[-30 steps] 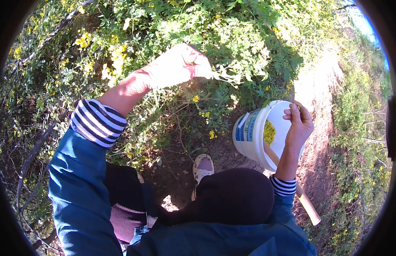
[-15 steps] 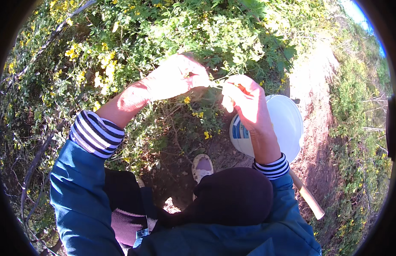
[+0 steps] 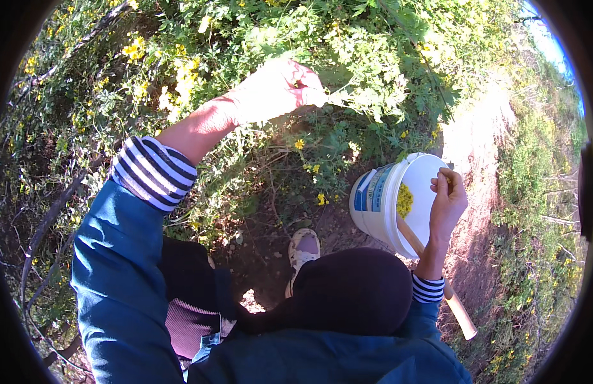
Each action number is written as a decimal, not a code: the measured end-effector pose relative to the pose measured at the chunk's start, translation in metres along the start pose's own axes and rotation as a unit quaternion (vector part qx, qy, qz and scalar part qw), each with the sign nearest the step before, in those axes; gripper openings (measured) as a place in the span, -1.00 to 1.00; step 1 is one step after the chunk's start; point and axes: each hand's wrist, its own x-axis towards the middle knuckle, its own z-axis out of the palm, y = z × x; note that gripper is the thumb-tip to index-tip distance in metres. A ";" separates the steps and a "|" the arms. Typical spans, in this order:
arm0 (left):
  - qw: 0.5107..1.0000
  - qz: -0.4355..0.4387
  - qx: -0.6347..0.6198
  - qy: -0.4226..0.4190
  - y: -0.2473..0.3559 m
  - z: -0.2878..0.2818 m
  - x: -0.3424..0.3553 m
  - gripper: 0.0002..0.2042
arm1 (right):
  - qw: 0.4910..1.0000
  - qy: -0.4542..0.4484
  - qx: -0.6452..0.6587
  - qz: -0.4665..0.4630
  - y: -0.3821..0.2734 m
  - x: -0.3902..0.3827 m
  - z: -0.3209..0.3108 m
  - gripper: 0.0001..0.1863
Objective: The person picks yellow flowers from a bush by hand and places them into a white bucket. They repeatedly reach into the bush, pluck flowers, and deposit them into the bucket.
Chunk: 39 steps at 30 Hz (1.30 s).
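Observation:
My left hand (image 3: 280, 91) reaches forward into the foliage, its fingers closed in a pinch on a thin green plant stem (image 3: 338, 101). Strong sunlight washes out part of that hand. My right hand (image 3: 450, 203) is at the mouth of a white bucket (image 3: 389, 217) with a blue label. Its thumb and fingers are pressed together, and whatever lies between their tips is too small to make out. Inside the bucket is a heap of small yellow flowers (image 3: 404, 201). A wooden handle (image 3: 459, 313) slants over the bucket's rim and passes under my right wrist.
Leafy bushes (image 3: 367, 57) with yellow blossoms (image 3: 135, 48) fill the front and left. A bare dirt path (image 3: 475, 147) runs along the right beside more scrub. My shoe (image 3: 304, 246) stands on brown soil near the bucket, and thin dry branches (image 3: 53, 237) cross the left side.
My right hand has left the stem beside my left hand and moved right and back to the bucket. The left hand keeps its pinch. The flowers inside the bucket now show.

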 end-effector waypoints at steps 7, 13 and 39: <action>0.967 0.066 0.243 0.027 -0.008 0.028 0.006 -0.86 | 0.933 -0.169 0.308 -0.078 -0.045 -0.012 0.031 -0.67; 0.965 0.067 0.252 -0.033 0.000 0.025 0.000 -0.75 | 0.879 -0.248 0.344 -0.216 -0.148 0.001 0.088 -0.82; 0.965 0.050 0.239 0.097 0.003 0.017 0.003 -0.69 | 0.879 -0.217 -0.040 -0.422 -0.087 -0.042 0.104 -0.45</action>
